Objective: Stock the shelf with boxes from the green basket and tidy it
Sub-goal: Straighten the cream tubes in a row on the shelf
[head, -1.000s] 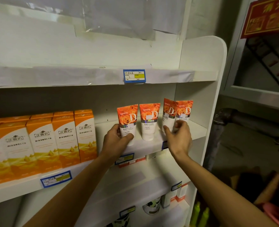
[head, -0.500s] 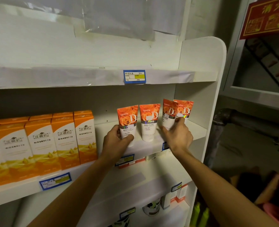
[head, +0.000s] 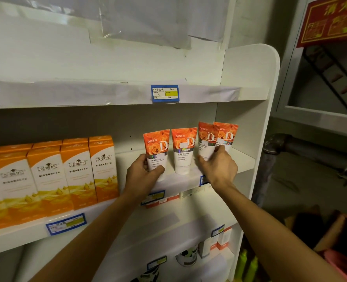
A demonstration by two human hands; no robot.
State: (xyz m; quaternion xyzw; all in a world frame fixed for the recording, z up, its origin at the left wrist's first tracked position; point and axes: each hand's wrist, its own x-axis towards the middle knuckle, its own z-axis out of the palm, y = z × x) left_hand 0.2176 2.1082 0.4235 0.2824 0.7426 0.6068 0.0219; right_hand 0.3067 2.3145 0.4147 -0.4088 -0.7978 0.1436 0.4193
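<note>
Gripping the leftmost tube (head: 155, 151) at 9 o'clock of the row, the left hand (head: 143, 176) clasps it; the right hand (head: 217, 167) pinches the overlapping pair of tubes (head: 209, 139) at 3 o'clock on the shelf (head: 243, 161).

Dim light; grey wall (head: 280, 21) right of white unit, red sign (head: 331, 21), dark pipe (head: 302, 147).

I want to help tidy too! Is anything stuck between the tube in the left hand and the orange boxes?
Nothing visible. The left hand grips the leftmost tube, and only bare shelf lies between it and the orange boxes. On the tube's other side, a second tube stands close by.
</note>
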